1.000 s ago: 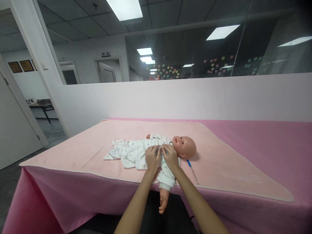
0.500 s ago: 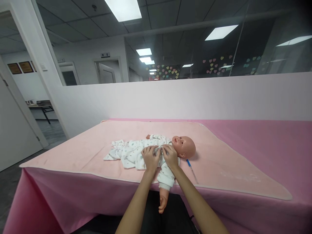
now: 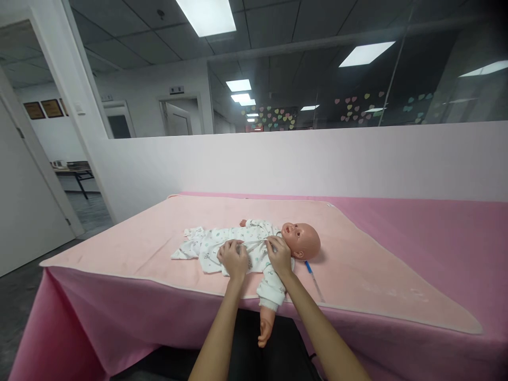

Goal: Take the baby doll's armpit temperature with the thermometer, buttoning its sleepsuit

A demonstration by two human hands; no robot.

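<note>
left hand (image 3: 233, 257) and right hand (image 3: 280, 256) pinch what looks like a thin white tie (image 3: 254, 242) over a clothed doll (image 3: 257, 257).

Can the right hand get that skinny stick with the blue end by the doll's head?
Probably yes. The stick lies uncovered on the peach cloth, near the right hand. But that hand seems to pinch a white string over the doll, so it may need to let go first.

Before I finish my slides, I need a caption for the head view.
Baby doll in printed white outfit on a peach mat, left hand and right hand at the outfit's front.
</note>
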